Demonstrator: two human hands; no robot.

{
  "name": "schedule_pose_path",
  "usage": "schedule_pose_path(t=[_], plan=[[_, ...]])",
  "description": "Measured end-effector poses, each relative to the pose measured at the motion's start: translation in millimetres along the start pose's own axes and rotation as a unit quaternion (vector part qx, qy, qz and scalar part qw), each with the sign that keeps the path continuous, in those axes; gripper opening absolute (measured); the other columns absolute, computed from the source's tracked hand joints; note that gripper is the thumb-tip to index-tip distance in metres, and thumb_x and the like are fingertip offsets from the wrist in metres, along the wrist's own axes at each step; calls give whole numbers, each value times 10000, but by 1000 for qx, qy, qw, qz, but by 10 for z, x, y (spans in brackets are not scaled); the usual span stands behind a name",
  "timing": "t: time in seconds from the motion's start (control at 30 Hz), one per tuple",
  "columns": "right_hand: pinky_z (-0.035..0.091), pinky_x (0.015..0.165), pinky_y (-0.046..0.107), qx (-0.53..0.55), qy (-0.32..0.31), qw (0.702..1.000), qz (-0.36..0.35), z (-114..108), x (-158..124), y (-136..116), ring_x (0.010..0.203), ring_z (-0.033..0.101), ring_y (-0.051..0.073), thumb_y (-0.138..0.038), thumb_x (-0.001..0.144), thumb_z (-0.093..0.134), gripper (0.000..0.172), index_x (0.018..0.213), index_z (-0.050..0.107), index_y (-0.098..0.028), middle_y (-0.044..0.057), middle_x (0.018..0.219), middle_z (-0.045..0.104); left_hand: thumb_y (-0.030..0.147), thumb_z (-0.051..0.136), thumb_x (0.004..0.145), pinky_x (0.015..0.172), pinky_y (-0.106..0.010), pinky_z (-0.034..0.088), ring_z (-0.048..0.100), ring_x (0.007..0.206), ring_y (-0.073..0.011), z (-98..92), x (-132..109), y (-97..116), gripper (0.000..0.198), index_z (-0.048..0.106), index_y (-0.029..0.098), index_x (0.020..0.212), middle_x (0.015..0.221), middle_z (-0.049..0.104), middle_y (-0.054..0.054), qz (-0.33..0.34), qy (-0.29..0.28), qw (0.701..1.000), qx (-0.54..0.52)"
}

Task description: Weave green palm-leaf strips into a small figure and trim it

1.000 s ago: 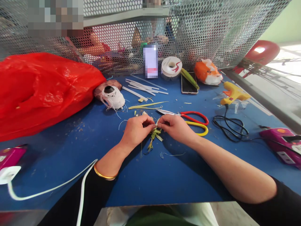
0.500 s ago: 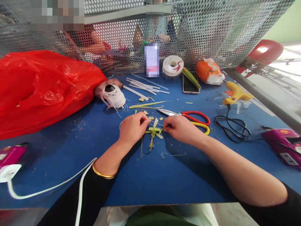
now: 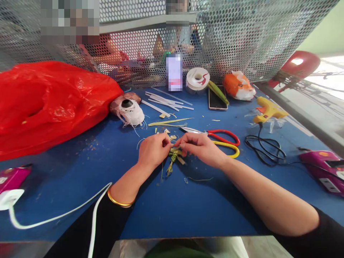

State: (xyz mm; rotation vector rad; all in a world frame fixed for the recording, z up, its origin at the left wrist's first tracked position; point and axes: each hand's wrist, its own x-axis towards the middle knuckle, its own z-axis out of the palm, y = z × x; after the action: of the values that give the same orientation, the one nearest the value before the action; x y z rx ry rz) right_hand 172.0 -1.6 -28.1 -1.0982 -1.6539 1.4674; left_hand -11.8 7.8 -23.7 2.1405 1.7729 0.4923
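A small woven green leaf figure (image 3: 173, 157) lies on the blue table, its lower tail toward me and its top covered by my fingers. My left hand (image 3: 155, 150) pinches at its upper left, thumb against forefinger. From the other side my right hand (image 3: 200, 147) is closed, its fingertips meeting those of the left just above the figure. Between the fingertips the fine white thread is mostly hidden. Scissors (image 3: 223, 138) with one red and one yellow handle lie just beyond my right hand. A loose piece of thread (image 3: 199, 179) curls nearer to me.
Leaf strips (image 3: 169, 122) and white sticks (image 3: 163, 100) lie beyond the hands. A thread cone (image 3: 134, 113) and red plastic bag (image 3: 53, 107) are at left. Along the mesh stand a phone (image 3: 174, 73) and ribbon spool (image 3: 198, 79). A yellow glue gun (image 3: 268, 109) sits right.
My hands have come together over the leaf figure; the right moved left. The thread stretched between them before is now mostly covered. The view has shifted slightly.
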Motion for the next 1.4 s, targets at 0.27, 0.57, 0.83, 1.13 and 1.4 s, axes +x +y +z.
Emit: schedule_pose_path(t=[0.27, 0.57, 0.83, 1.13, 1.4], plan=[[349, 489, 218, 31, -32, 999, 27, 78, 15, 55, 512, 520, 73, -263, 890, 483, 154, 753, 480, -194, 4, 752, 637, 351, 618, 801, 520, -233, 357, 476, 512, -98, 37, 44, -2, 188, 640, 178, 732, 572, 572, 30, -48, -34, 941, -333], [381, 519, 223, 15, -56, 998, 27, 82, 8, 5, 539, 519, 81, -295, 880, 530, 164, 761, 524, -182, -9, 729, 609, 389, 569, 854, 428, -197, 301, 386, 415, -54, 27, 32, 35, 269, 547, 172, 697, 543, 522, 43, -85, -99, 879, -458], [396, 546, 239, -24, -32, 999, 2, 86, 5, 53, 546, 505, 95, -271, 881, 507, 171, 729, 508, -194, -29, 667, 565, 235, 527, 837, 534, -228, 338, 448, 533, -102, 47, 30, 34, 189, 496, 193, 655, 561, 515, 53, 33, -38, 969, -243], [418, 580, 260, -72, -31, 997, 8, 109, -7, 27, 574, 521, 114, -246, 876, 478, 144, 742, 499, -198, -34, 657, 534, 177, 491, 823, 567, -242, 303, 446, 553, -108, 52, 21, 35, 171, 490, 193, 652, 574, 510, 56, 65, -27, 985, -160], [398, 572, 254, -106, -38, 994, 2, 93, -24, 6, 582, 501, 116, -236, 882, 468, 150, 740, 500, -200, -42, 639, 513, 165, 469, 830, 567, -254, 293, 460, 564, -120, 52, 10, 38, 170, 473, 201, 664, 581, 515, 44, 78, -31, 989, -121]])
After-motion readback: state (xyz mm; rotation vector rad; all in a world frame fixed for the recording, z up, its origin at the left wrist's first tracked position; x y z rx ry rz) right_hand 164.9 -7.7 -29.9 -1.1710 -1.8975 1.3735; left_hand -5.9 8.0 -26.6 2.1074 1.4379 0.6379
